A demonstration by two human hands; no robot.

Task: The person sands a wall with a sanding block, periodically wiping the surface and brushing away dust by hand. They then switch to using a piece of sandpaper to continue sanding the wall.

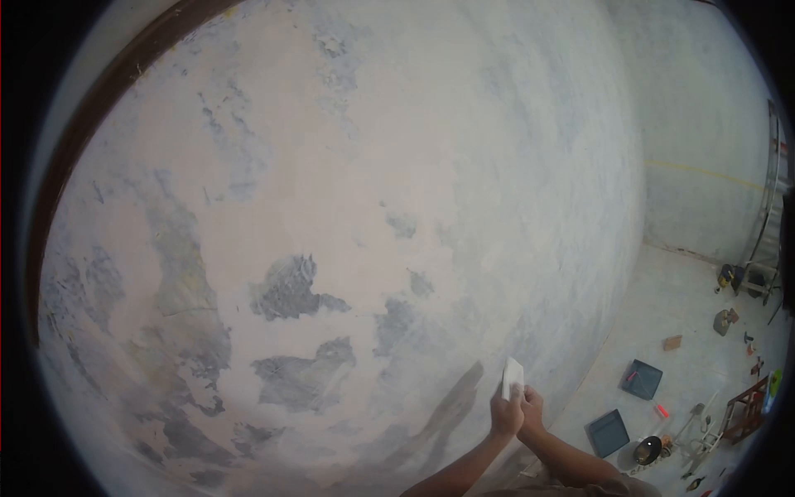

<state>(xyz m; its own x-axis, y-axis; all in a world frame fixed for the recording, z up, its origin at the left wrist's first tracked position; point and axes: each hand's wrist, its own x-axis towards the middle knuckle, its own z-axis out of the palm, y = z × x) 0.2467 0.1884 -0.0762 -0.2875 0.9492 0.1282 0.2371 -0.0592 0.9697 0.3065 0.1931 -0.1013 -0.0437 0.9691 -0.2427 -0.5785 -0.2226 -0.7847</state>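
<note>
In front of a patchy plastered wall [397, 149], my two hands are close together at the lower middle of the head view. My left hand [506, 414] is closed around the lower end of a white flat block [513, 373], which points upward. I cannot make out exactly what kind of tool it is. Pressed up beside it, my right hand [532, 407] has curled fingers at the block's lower right edge. Grey bare patches [291, 290] show through the pale plaster to the left, and a shadow of the hands falls on the wall.
On the floor at right lie two dark paint trays [642, 379], a black bucket [648, 450], a red-handled tool [662, 411] and a brick-coloured block [672, 342]. A ladder [768, 224] leans at the far right. A brown frame [62, 178] edges the wall's left.
</note>
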